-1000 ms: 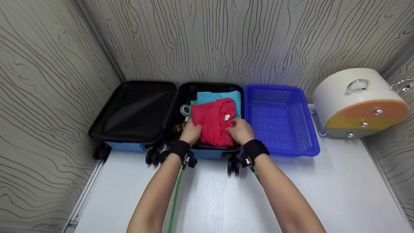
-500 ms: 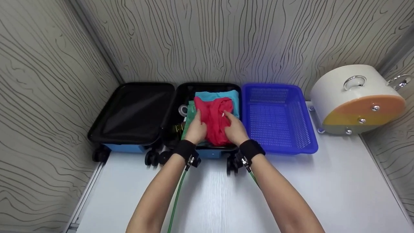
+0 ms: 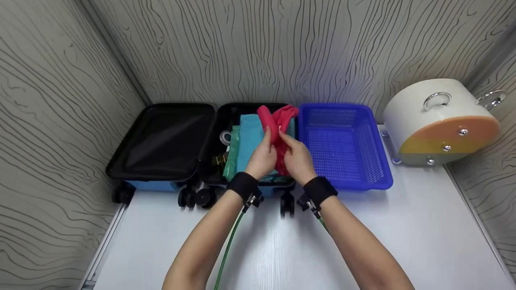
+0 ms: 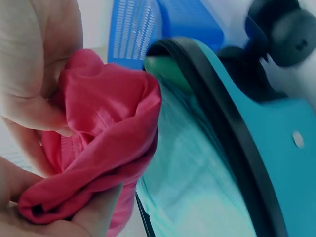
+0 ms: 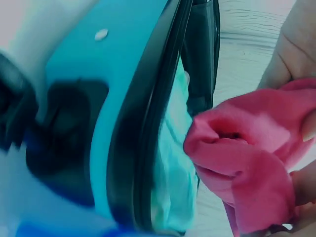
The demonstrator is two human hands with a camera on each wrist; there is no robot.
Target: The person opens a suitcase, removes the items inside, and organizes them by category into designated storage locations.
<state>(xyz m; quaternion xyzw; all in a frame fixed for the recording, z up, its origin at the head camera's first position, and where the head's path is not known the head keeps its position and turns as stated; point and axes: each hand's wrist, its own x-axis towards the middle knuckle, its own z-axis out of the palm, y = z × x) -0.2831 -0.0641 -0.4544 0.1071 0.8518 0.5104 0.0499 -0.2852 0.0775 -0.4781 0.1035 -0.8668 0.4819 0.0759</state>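
A red garment (image 3: 267, 119), bunched and folded over on itself, is held up above the open suitcase (image 3: 241, 106). My left hand (image 3: 261, 160) grips its left side, thumb pointing up along the cloth. Opposite it, my right hand (image 3: 299, 162) pinches the right side. Close up in the left wrist view, the garment (image 4: 111, 113) is doubled into thick folds between the fingers. The right wrist view shows its rolled end (image 5: 237, 143) standing clear of the suitcase edge. Below lie a folded turquoise cloth (image 3: 249, 139) and a green cloth (image 3: 231, 159).
The suitcase's other half (image 3: 165, 141), with a black lining, lies to the left. A round white-rimmed item (image 3: 225, 137) and a gold-and-dark item (image 3: 219, 160) sit inside by the clothes. To the right stand a blue basket (image 3: 342, 157) and a white drum-shaped box (image 3: 435, 117).
The red garment was spread over the turquoise cloth; both hands have gathered it, folded it inward and lifted it, uncovering the turquoise cloth. My left hand has moved right.
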